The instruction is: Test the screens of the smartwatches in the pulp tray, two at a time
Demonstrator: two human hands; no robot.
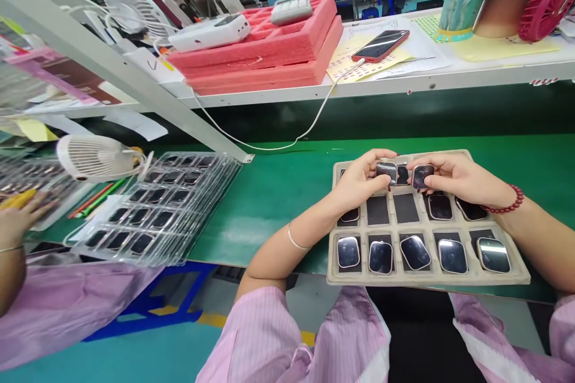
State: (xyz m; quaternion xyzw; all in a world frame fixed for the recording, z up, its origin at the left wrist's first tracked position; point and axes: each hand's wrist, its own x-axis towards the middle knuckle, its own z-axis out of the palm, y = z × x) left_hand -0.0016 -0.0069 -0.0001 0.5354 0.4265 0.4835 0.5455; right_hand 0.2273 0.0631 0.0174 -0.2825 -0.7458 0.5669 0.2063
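My left hand (366,178) pinches a smartwatch case (387,173) with a dark, shiny face, above the back rows of a beige tray (431,279). Beside it, my right hand (453,176) grips a second smartwatch case (422,176) between thumb and fingers. Another dark watch piece (402,174) shows between the two hands; whether it lies in the tray I cannot tell. In the tray's front row lie several watch cases, among them one turned askew (415,252). Two pockets in the middle row hold only dark pads (406,208). My hands partly hide the back row.
To the left, stacked clear plastic trays (157,209) hold several dark watch faces. A co-worker's hand (22,215) and a white fan (96,157) are farther left. Above the green table runs a shelf (431,81) with pink foam (269,60), a phone (381,46) and a hanging white cable (314,125).
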